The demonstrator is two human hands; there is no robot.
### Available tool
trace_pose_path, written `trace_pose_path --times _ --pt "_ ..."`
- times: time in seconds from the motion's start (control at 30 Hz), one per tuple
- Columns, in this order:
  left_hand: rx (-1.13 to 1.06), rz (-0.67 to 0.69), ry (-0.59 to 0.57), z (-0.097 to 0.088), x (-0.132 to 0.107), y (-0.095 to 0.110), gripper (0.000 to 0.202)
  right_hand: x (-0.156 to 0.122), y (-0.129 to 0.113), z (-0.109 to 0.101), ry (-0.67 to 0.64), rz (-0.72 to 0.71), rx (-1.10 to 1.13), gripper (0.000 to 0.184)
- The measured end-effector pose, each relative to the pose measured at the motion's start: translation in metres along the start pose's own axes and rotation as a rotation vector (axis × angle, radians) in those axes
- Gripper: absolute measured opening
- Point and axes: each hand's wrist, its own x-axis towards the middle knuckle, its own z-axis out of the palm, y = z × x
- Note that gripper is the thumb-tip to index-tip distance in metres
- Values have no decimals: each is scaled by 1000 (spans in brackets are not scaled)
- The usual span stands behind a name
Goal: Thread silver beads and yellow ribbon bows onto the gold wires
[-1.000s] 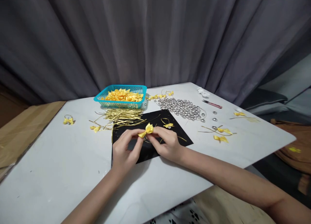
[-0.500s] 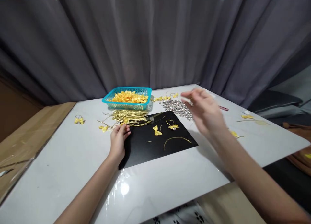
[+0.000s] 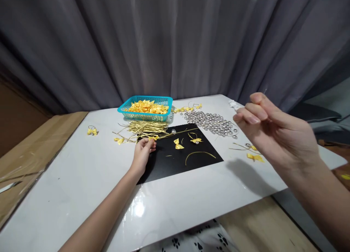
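Observation:
My left hand is closed at the left edge of the black mat, pinching a small yellow ribbon bow. From beside this bow a gold tie runs right across the mat, and a clear round gem lies against it. My right hand is raised above the table's right side, fingers curled together. A faint thin tip shows above it, too fine to name. Another bow, a bow on a looped tie and a curved gold tie lie on the mat.
A blue basket full of yellow bows stands at the back, with a pile of gold ties before it. Many silver gems spread right of the mat. Loose bows lie at right, and another bow at left.
My right hand has moved right and up, away from the gems, and its fingers have closed in. The left hand has shifted slightly right with the bow.

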Motion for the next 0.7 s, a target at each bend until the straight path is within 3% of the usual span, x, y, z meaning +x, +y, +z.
trace_pose_path --times 0.1,0.3,0.47,0.57,0.63,0.7 --pt "17 -14 -27 1 -1 2 41 6 1 -2 17 21 1 10" --pt "31 -33 -95 4 -6 5 30 30 9 7 -174 63 -273 14" --pt "-19 41 -99 10 -16 5 28 25 25 20 -262 -275 -734 10" --pt "-73 63 -78 15 -23 7 28 18 46 24 -428 -526 -1010 5" --pt "-122 64 -65 18 -28 10 27 16 64 26 -549 -663 -1089 7" --pt "-160 62 -67 22 -34 13 28 15 83 28 -594 -686 -1078 8"
